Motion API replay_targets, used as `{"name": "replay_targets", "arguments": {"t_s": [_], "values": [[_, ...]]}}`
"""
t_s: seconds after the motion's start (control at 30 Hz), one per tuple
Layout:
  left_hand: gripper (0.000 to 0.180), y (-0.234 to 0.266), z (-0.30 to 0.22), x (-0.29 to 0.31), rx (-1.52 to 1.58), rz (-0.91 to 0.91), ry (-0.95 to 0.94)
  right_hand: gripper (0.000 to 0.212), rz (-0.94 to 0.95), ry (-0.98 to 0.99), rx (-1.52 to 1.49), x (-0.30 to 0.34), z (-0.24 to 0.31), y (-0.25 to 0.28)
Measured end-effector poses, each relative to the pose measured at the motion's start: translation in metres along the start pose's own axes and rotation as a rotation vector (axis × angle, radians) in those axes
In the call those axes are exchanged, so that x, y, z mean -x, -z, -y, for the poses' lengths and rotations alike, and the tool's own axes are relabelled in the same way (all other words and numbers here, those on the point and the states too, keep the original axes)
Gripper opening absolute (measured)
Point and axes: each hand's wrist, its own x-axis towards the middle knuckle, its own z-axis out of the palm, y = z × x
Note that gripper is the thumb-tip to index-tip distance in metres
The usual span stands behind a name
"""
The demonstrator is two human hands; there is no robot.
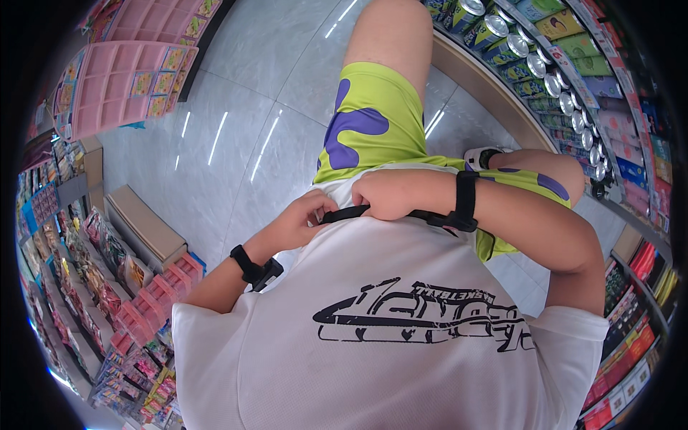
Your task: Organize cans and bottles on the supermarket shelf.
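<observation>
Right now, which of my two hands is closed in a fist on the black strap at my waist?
The right hand: it is balled in a fist over the black strap, while the left hand only pinches the strap's end with its fingertips.

Floor (236, 136) open ahead, shelves (573, 86) R, racks (107, 279) L.

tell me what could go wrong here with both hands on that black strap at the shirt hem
1. The left hand and right hand both pinch the black strap against the white shirt, so the cloth might get caught or bunch under it.
2. With both hands busy and one knee raised, balance on the glossy floor could be shaky.
3. The shelf of cans stands close on the right; an elbow might knock it.
</observation>
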Motion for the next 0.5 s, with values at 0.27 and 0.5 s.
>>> {"name": "replay_targets", "arguments": {"t_s": [0.27, 0.5], "values": [[0.025, 0.007, -0.003, 0.001, 0.016, 0.047, 0.022, 0.034, 0.034, -0.076, -0.041, 0.003, -0.004, 0.011], [0.027, 0.008, 0.002, -0.006, -0.065, 0.044, -0.074, 0.030, -0.007, -0.047, 0.116, -0.005, 0.002, 0.001]]}}
